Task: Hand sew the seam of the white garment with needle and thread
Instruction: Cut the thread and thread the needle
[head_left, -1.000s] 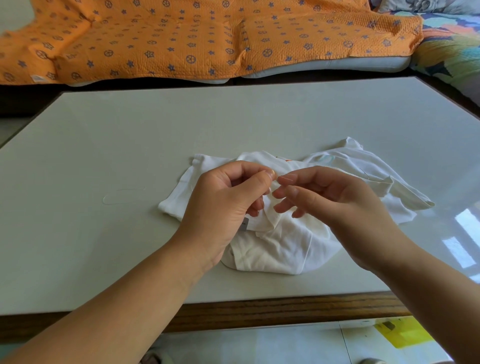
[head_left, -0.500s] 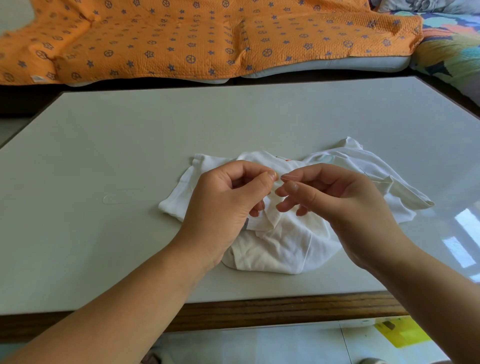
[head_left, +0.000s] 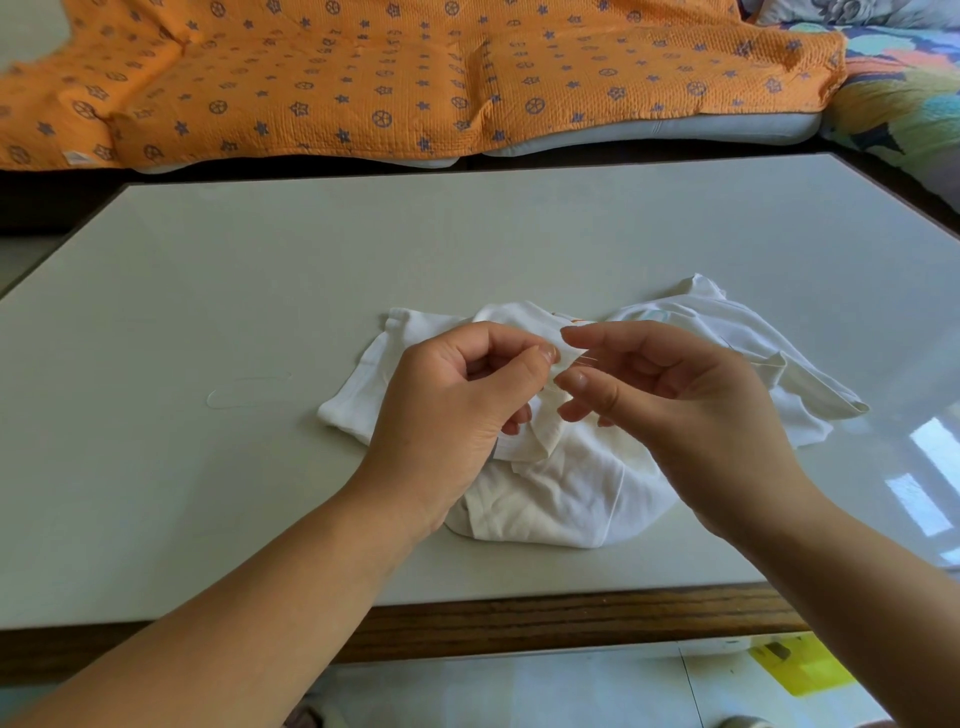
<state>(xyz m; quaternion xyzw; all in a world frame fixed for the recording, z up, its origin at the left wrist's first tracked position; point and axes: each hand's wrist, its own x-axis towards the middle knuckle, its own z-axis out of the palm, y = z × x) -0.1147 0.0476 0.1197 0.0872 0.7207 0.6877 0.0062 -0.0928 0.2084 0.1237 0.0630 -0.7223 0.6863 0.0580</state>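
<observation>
A fold of the white garment (head_left: 561, 493), bunched mid-table (head_left: 208, 493), is pinched and lifted by the left hand (head_left: 457, 410), seemingly so the seam is presented to the right hand (head_left: 691, 410) just beside it, though whether a needle is gripped there cannot be told.

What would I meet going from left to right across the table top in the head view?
A faint thread-like loop → the left hand, pinching the white garment → the right hand → window reflections on the table.
</observation>
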